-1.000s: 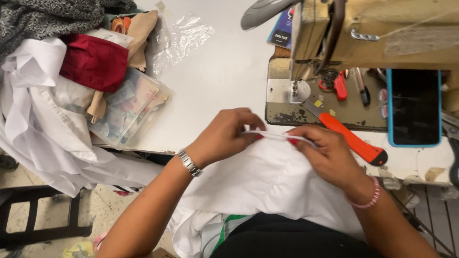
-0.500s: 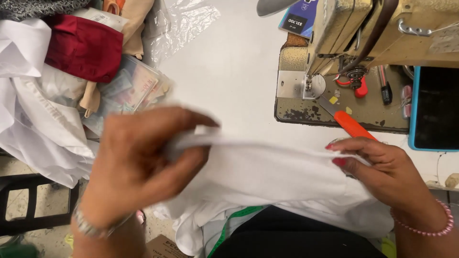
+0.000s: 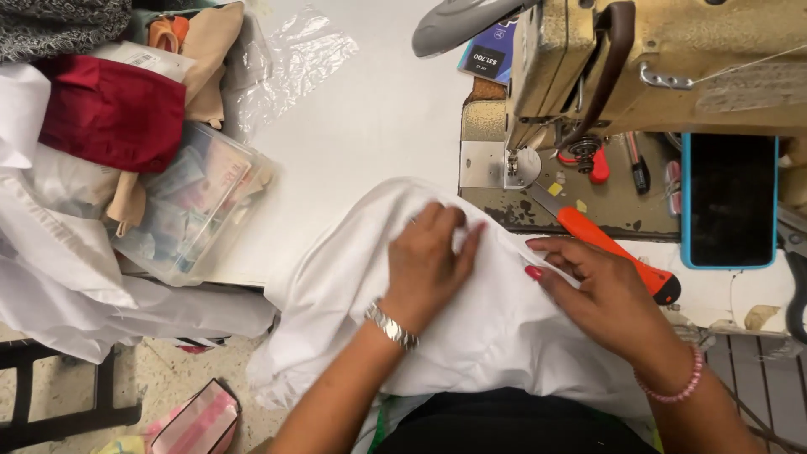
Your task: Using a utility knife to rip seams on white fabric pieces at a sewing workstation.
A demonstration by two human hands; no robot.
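Currently, the left hand (image 3: 430, 256) is lying palm-down on the white fabric (image 3: 471, 336), with its fingers held close together and slightly curled, their tips pressing into a raised fold of the cloth; it is not clamping anything visibly. The right hand (image 3: 601, 294) is resting at the 3 o'clock side of the left hand, near it but not touching it, with its fingers extended, slightly apart and lying flat on the same fabric. The white fabric is spreading from the person's lap at 6 o'clock up onto the near edge of the white table (image 3: 378, 118), and is ending just short of the sewing machine (image 3: 656, 59), which is standing at 1 o'clock. An orange-handled utility knife (image 3: 609, 248) is lying on the machine bed at 2 o'clock from the right hand, its handle passing just behind the right fingertips; contact cannot be determined. A phone in a blue case (image 3: 728, 200) is lying at 3 o'clock beyond the knife. At 9 o'clock, a clear plastic box (image 3: 189, 202) is sitting beside a pile of cloth that includes a dark red piece (image 3: 109, 122). A silver wristwatch (image 3: 391, 325) is showing on the left wrist and a pink bead bracelet (image 3: 672, 388) on the right.
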